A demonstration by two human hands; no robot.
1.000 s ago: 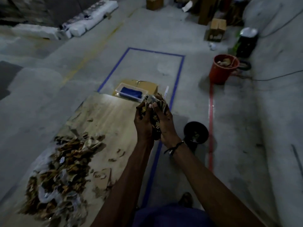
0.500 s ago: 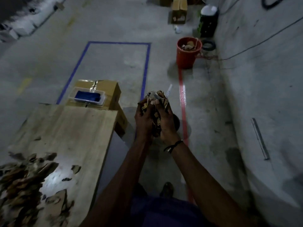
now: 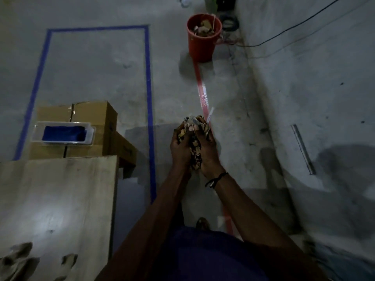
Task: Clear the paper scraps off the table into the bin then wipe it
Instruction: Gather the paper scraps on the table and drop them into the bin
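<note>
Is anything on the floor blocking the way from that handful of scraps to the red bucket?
Nothing visible does. Both hands, left hand and right hand, cup the paper scraps, and bare concrete with a red floor line runs ahead to the red bucket. The cardboard boxes sit off to the left.

Table at lower left, few paper scraps on its near end. Beyond table's far edge: cardboard boxes on floor, touching table edge or just behind (can't tell which). Tray sits on top of boxes, cloth in tray. Taped rectangle on floor behind boxes, its right side running btwn table and person. Both hands, left hand and right hand, side by side right of table, over floor, w/ wad of scraps pressed btwn them. Bin well ahead of hands, near wall on right, scraps in it. Floor stripe runs from bin back toward person. Cables just right of bin.
</note>
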